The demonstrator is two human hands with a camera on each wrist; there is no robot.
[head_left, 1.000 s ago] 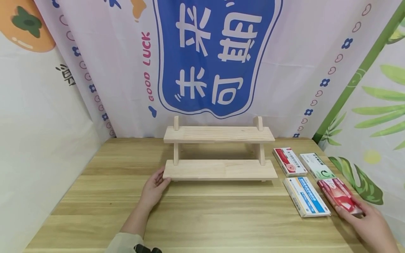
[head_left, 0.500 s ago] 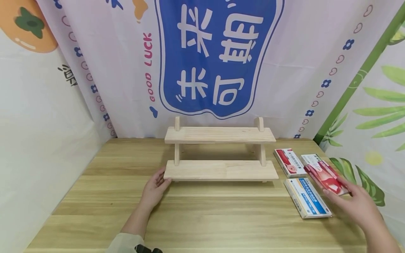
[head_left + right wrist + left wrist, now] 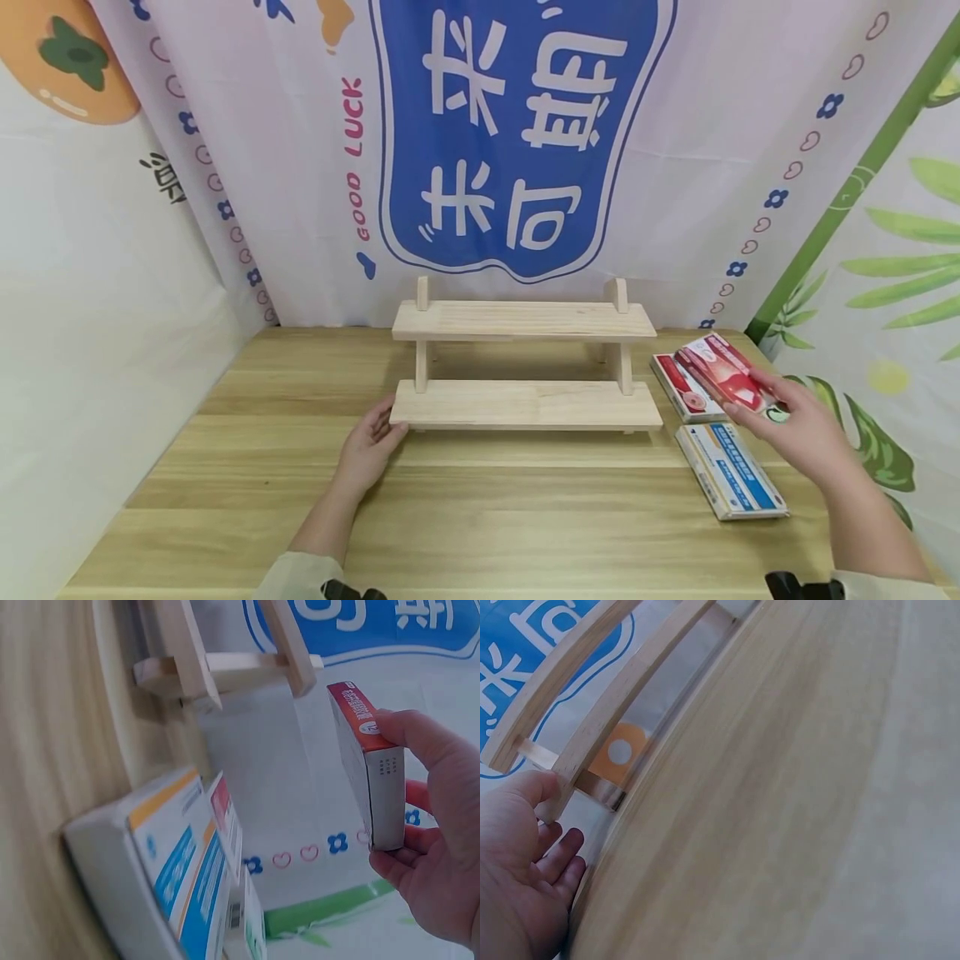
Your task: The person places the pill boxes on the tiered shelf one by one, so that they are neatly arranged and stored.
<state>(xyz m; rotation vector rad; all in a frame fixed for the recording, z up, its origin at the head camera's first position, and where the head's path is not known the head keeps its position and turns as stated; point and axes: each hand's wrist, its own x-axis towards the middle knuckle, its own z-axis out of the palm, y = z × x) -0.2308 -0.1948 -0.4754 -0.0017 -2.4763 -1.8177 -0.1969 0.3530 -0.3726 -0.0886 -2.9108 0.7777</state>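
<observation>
Head view: the right grip (image 3: 802, 425), a bare hand at the right of the frame, is clamped on a flat red cardboard box with white sides (image 3: 723, 367). We see this box held over the other boxes; right wrist view shows it at right of centre, raised and apart from them, thumb on its red upper edge, fingers on its lower edge.

The left grip (image 3: 369, 446), left of centre, has thumb and fingers closed about the left end of a pale wooden two-tier shelf (image 3: 525, 402). How firmly it presses, we cannot tell.

The shelf stands upright at mid-frame on a wood-grained table (image 3: 525, 517), before a white cloth backdrop with a blue lettered panel (image 3: 517, 208).

We count three more boxes on the table, right of the shelf: a flat white-and-red box (image 3: 684, 387) just beside it; a flat white box with blue stripes (image 3: 731, 471), lower in the frame; and a flat white-and-green box (image 3: 255, 915), mostly covered in head view by the red box and right grip.

Progress, our judgement: early. Done: one box is off the table, in the right grip, and the shelf is steadied. Left: the red box is not yet set down, and the other three lie unheld.
</observation>
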